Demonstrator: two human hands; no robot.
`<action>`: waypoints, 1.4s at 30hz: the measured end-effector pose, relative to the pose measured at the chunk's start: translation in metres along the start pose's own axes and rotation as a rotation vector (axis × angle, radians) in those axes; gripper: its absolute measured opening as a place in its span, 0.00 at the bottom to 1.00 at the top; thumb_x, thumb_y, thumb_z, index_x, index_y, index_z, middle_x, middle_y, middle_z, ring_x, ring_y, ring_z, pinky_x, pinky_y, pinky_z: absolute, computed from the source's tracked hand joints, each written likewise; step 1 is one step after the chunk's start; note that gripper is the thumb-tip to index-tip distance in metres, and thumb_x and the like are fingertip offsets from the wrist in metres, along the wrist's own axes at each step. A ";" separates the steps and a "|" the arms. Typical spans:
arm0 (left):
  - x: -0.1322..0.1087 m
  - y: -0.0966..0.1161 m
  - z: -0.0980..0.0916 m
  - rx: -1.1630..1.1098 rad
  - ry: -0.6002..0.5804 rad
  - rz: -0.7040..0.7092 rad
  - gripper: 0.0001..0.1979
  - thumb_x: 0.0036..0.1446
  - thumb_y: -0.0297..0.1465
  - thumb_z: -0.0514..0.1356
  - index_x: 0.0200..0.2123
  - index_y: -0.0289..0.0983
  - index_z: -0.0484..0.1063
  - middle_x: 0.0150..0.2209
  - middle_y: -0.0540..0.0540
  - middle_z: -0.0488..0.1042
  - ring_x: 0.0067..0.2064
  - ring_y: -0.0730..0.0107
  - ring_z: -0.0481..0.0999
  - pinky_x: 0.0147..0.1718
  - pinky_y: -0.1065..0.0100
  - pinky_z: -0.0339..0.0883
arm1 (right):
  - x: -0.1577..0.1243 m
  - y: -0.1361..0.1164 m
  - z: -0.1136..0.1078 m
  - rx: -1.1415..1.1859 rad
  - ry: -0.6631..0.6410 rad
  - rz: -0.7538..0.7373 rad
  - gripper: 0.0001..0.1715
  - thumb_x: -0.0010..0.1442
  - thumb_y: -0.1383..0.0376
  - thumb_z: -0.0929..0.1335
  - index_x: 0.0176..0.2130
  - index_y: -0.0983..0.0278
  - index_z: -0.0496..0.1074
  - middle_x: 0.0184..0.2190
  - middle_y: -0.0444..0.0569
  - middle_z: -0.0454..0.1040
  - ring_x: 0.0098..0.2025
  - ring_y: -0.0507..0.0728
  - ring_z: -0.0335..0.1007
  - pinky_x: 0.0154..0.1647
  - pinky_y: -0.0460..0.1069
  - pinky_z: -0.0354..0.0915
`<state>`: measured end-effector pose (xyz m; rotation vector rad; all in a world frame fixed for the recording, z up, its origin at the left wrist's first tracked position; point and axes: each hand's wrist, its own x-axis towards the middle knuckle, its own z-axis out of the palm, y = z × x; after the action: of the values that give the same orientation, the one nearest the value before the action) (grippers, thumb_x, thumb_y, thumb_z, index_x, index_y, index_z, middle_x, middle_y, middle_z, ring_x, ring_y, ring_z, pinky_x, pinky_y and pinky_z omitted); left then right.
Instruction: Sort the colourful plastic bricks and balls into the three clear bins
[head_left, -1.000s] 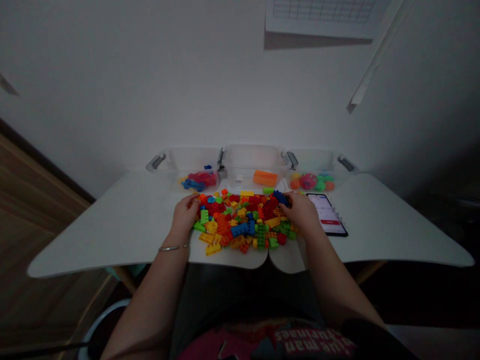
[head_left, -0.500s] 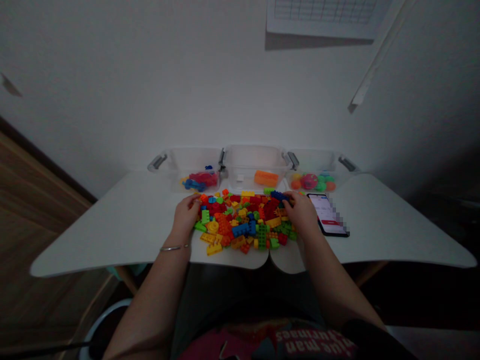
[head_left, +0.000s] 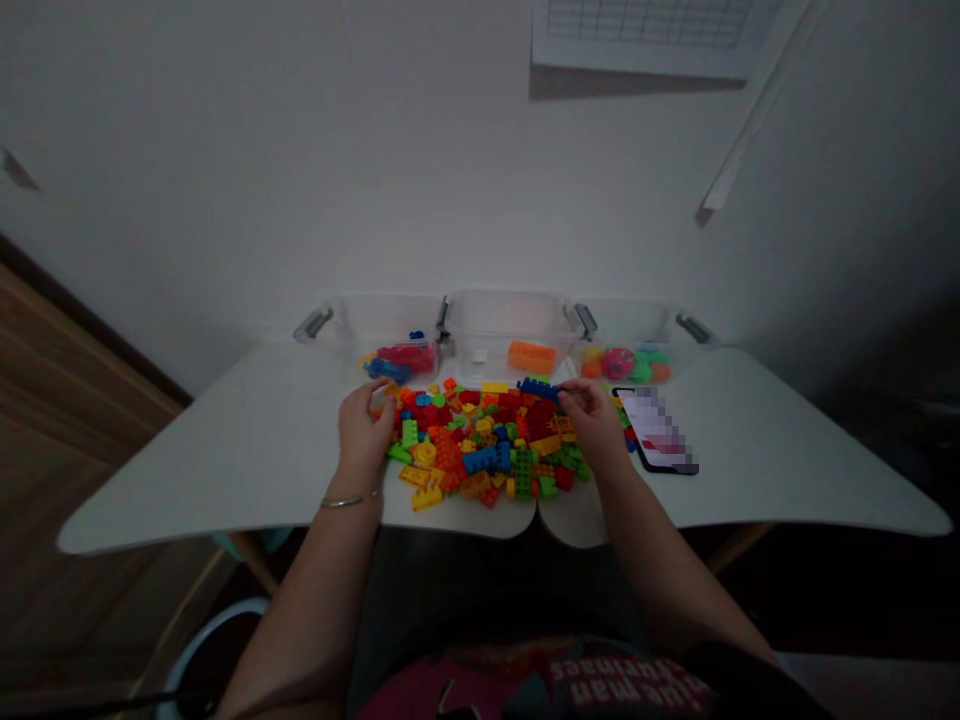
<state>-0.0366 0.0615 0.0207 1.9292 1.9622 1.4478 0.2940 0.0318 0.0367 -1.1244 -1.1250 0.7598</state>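
Observation:
A heap of coloured building bricks (head_left: 487, 440) covers the near middle of the white table (head_left: 225, 450). My right hand (head_left: 596, 425) pinches a blue brick (head_left: 538, 389) at the heap's far right edge, lifted slightly above the other pieces. My left hand (head_left: 362, 430) rests at the heap's left edge, its fingers curled against small bricks; what they hold, if anything, I cannot make out. A thin bangle sits on my left wrist.
Three clear plastic bins stand in a row at the back: the left bin (head_left: 390, 345) with red and blue pieces, the middle bin (head_left: 510, 340) with an orange piece, the right bin (head_left: 626, 345) with round coloured pieces. A phone (head_left: 656, 430) lies right of my right hand.
My right hand has lifted the blue brick and drawn it leftward over the heap's far edge. My left hand shifted slightly left and up.

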 end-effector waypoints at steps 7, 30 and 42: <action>-0.008 0.062 -0.008 -0.063 -0.264 0.415 0.20 0.60 0.38 0.59 0.54 0.39 0.72 0.52 0.41 0.77 0.54 0.56 0.74 0.56 0.52 0.64 | -0.011 -0.006 0.016 0.183 -0.157 0.178 0.25 0.44 0.49 0.76 0.35 0.59 0.69 0.31 0.43 0.75 0.33 0.56 0.75 0.38 0.55 0.75; -0.005 0.085 0.001 -0.567 -0.148 -0.169 0.07 0.50 0.34 0.59 0.32 0.38 0.71 0.22 0.54 0.68 0.24 0.75 0.67 0.24 0.73 0.61 | -0.032 0.002 -0.020 -0.923 -0.079 -0.599 0.13 0.64 0.61 0.64 0.44 0.63 0.74 0.45 0.56 0.78 0.49 0.65 0.71 0.55 0.62 0.64; 0.061 0.049 -0.009 -0.517 0.262 -0.388 0.10 0.53 0.36 0.58 0.36 0.36 0.68 0.31 0.49 0.73 0.31 0.73 0.73 0.30 0.71 0.67 | -0.029 0.029 -0.022 -0.987 -0.008 -0.554 0.13 0.63 0.63 0.64 0.45 0.63 0.74 0.48 0.56 0.76 0.54 0.66 0.66 0.61 0.66 0.57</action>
<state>-0.0183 0.0949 0.0896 1.1278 1.6814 1.9043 0.3086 0.0076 -0.0004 -1.4782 -1.7847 -0.2910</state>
